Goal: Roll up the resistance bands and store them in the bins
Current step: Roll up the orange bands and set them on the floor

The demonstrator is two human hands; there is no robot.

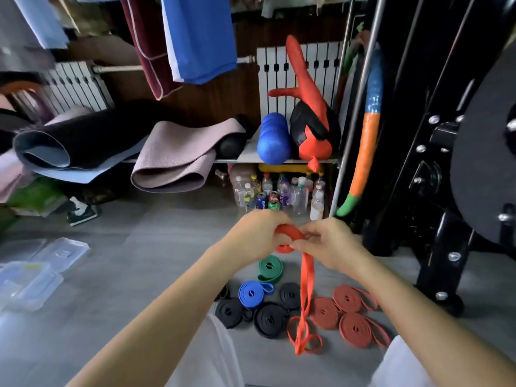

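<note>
Keep the red band [305, 277] taut and wind it flat onto the coil [289, 237] — left hand [257, 236] curls round that coil, right hand [325, 243] pinches the strip feeding in, tail dangling to the floor near the finished rolls [324, 312], bins [30, 283] far left.
</note>
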